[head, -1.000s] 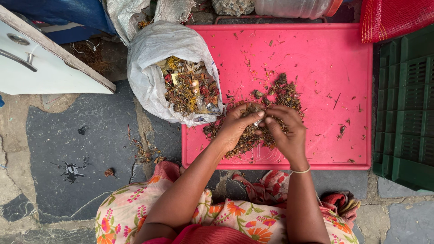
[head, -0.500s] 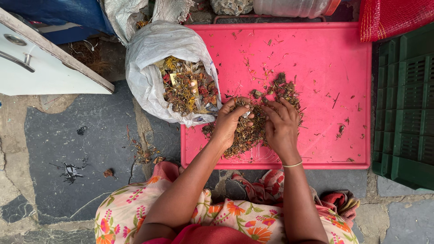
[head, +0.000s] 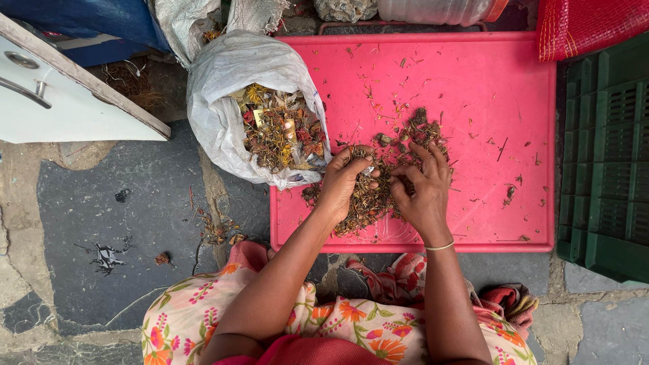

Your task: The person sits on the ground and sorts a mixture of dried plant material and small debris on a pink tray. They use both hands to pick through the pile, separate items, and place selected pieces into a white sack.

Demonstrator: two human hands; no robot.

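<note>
A heap of dried, brown and yellow flower waste (head: pixel 378 192) lies on a pink plastic tray (head: pixel 487 101) on the ground. My left hand (head: pixel 346 184) rests on the heap's left side, thumb and fingers pinching at small bits. Close beside it, my right hand (head: pixel 422 189) digs its curled fingers into the same heap; a thin bangle circles that wrist. Whether either hand holds a piece is hidden by the fingers. Left of the tray a white plastic bag (head: pixel 223 101) lies open, filled with mixed dried flowers and scraps (head: pixel 280 132).
A green plastic crate (head: pixel 608 155) stands right of the tray, with red mesh (head: pixel 588 23) above it. A white board (head: pixel 61 94) sits at the left. Stone paving with scattered debris lies below. My floral cloth covers my lap at the bottom.
Both hands have shifted slightly within the heap; the fingers keep working through the dried bits, the right hand's fingers spreading a little.
</note>
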